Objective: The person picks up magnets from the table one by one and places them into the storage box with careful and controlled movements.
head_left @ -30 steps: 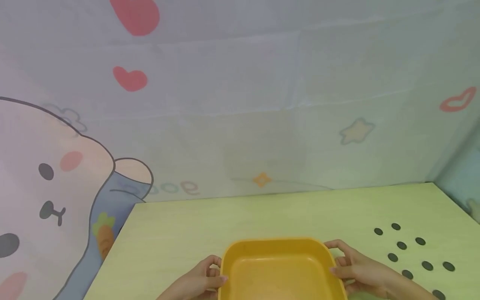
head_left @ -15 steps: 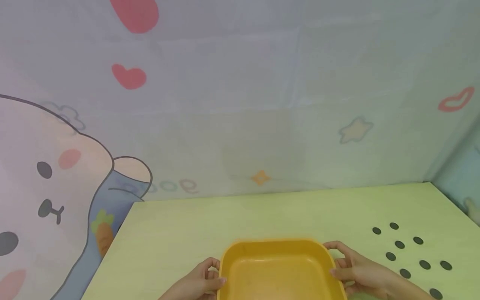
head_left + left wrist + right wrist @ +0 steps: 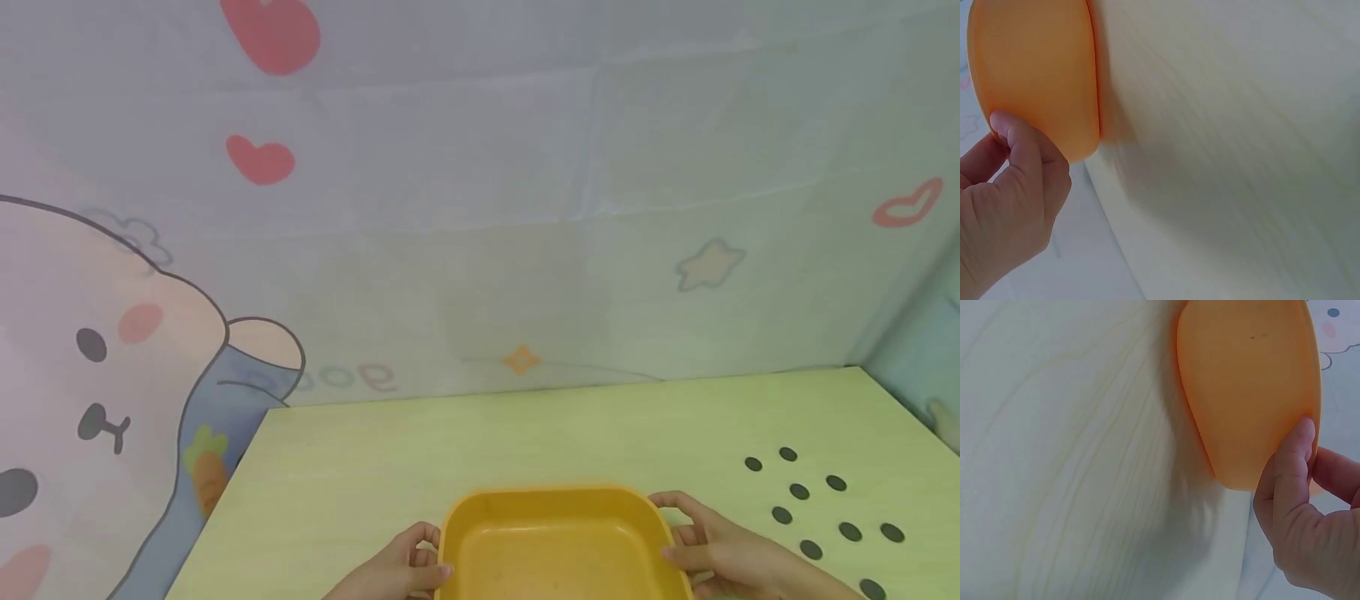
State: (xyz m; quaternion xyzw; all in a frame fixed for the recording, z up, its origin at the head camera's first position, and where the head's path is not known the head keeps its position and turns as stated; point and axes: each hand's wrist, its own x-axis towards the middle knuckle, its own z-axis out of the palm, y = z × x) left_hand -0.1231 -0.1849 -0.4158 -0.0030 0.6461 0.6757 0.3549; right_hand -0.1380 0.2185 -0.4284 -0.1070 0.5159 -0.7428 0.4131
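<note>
A yellow rectangular tray (image 3: 562, 550) with raised, rounded walls sits at the bottom middle of the head view, its near end cut off by the frame. My left hand (image 3: 393, 567) pinches its left rim, thumb on the inner side and fingers on the outside. On the opposite rim my right hand (image 3: 723, 550) pinches in the same way, with one finger reaching along the far right corner. Both wrist views show the tray's outer wall (image 3: 1038, 69) close against the tabletop, and the curled fingers (image 3: 1291, 469) pressed to that wall just below the rim.
Several flat black discs (image 3: 799, 492) lie scattered on the pale yellow-green table (image 3: 360, 450), to the right of my right hand. Behind the table hangs a cloth backdrop (image 3: 517, 208) printed with hearts, a star and a cartoon animal. The table's left edge slants beside it.
The tray and both hands sit slightly lower in the head view, drawn a little towards me. Both hands keep the same grip. The black discs lie as before.
</note>
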